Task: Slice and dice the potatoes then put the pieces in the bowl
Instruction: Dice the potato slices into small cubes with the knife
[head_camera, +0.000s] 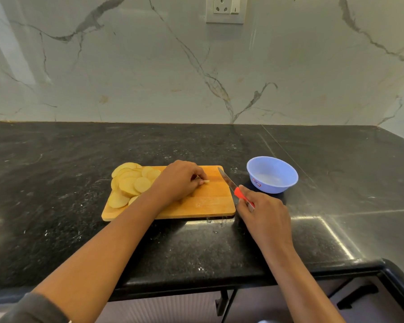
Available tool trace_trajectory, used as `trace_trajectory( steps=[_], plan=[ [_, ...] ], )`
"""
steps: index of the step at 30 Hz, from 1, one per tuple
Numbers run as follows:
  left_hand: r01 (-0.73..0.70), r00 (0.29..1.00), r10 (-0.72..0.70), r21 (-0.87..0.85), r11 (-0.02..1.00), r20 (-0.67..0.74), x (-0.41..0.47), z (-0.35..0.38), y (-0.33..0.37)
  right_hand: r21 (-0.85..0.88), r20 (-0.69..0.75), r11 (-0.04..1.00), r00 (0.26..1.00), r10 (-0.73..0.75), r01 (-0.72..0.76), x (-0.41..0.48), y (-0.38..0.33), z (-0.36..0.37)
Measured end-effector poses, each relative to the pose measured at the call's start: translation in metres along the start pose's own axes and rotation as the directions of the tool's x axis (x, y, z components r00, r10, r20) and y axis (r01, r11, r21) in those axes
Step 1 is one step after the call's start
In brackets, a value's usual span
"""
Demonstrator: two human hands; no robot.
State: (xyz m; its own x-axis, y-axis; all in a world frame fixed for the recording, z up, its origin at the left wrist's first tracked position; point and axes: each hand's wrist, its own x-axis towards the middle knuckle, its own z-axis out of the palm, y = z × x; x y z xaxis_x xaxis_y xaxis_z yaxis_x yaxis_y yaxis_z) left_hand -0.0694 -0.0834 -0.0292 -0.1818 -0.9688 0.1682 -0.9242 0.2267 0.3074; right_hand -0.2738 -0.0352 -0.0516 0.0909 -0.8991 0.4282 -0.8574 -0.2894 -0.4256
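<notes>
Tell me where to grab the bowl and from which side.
Pinch the bowl by its rim on the right side, coming from above. It stands upright and open, the wall flares out to a thin lip, and the right hand with the knife crowds its near left.

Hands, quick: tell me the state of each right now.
Left hand: closed, pinching a small potato piece on the cutting board.
Right hand: closed, holding the knife by its red handle.

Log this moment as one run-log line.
left hand: pinches potato piece on board | right hand: holds knife | slices: piled board's left | bowl: no pieces
</notes>
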Motion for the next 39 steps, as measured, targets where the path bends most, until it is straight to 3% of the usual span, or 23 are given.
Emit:
trace_trajectory(
  steps=[6,12,20,24,34,39],
  plan=[
    [0.098,0.987,-0.080,-0.131,0.986,0.143,-0.004,-0.009,-0.004,-0.025,0.021,0.999,0.999,-0.032,0.032,0.000,0.000,0.002],
    [0.072,0.993,-0.055,-0.180,0.981,0.100,-0.013,-0.005,0.009,-0.022,0.034,0.999,0.999,-0.026,0.027,-0.001,0.001,0.001],
    [0.175,0.982,-0.183,-0.143,0.974,-0.052,-0.007,-0.003,0.013,0.005,0.012,1.000,1.000,-0.005,0.005,-0.002,0.001,0.000],
    [0.237,0.971,-0.237,0.027,0.971,-0.022,-0.009,-0.002,0.010,0.001,0.010,1.000,1.000,-0.003,0.003,-0.002,0.001,-0.001],
    [0.185,0.981,-0.181,0.048,0.982,-0.064,-0.005,-0.002,0.012,0.014,-0.002,1.000,1.000,-0.008,0.008,-0.001,0.003,0.001],
    [0.030,0.991,-0.041,0.086,0.996,0.129,0.004,-0.009,0.011,0.013,-0.005,1.000,1.000,-0.001,0.001,0.000,0.003,0.001]
  ],
)
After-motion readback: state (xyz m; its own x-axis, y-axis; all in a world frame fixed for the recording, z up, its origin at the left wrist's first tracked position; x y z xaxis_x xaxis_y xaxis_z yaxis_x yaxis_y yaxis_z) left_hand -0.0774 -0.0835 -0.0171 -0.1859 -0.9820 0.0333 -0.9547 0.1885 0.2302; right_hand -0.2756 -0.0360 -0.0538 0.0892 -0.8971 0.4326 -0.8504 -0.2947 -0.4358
